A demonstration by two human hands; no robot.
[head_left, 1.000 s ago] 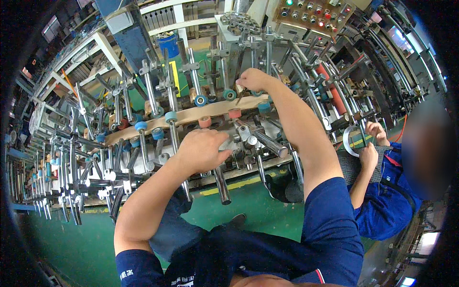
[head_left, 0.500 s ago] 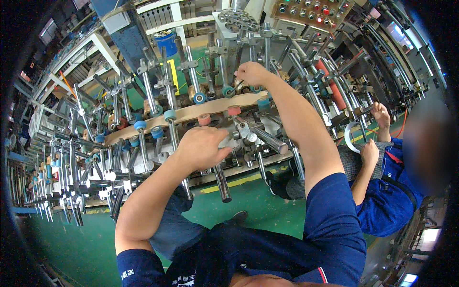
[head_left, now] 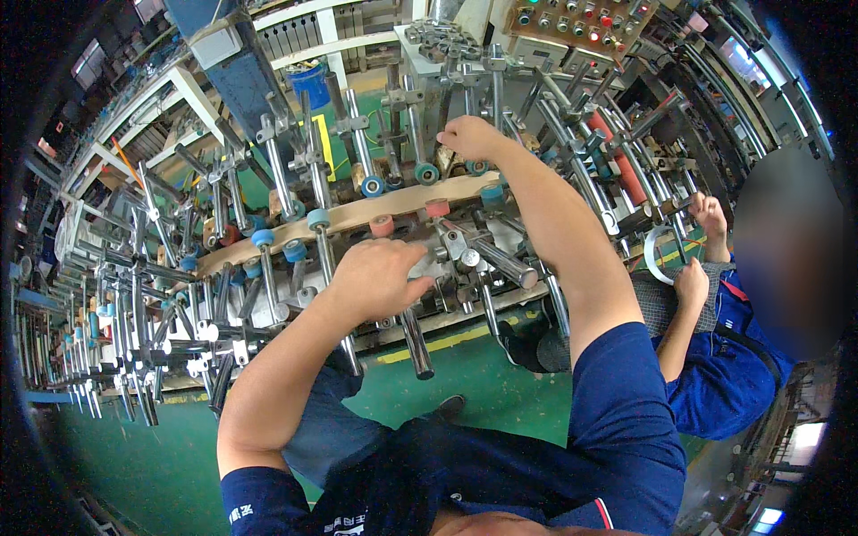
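A long curved wooden strip [head_left: 349, 214] lies clamped across a metal jig, held between small blue, teal and pink rollers. My left hand [head_left: 375, 281] rests closed on the metal fittings just below the strip's middle; what its fingers grip is hidden. My right hand [head_left: 469, 138] reaches farther back to the strip's right end, fingers curled down by a teal roller [head_left: 427, 173] and an upright steel rod [head_left: 498, 89]. Several steel rods and clamp levers stand all around both hands.
A person in blue work clothes [head_left: 728, 375] sits at the right, both hands on a curved pale part [head_left: 657, 255]. A control box with coloured buttons [head_left: 581, 20] is at the top. Green floor with a yellow line [head_left: 447, 339] lies below the jig.
My right hand has shifted slightly along the strip's right end. My left hand stays on the fittings. The other person's hands moved a little at the right.
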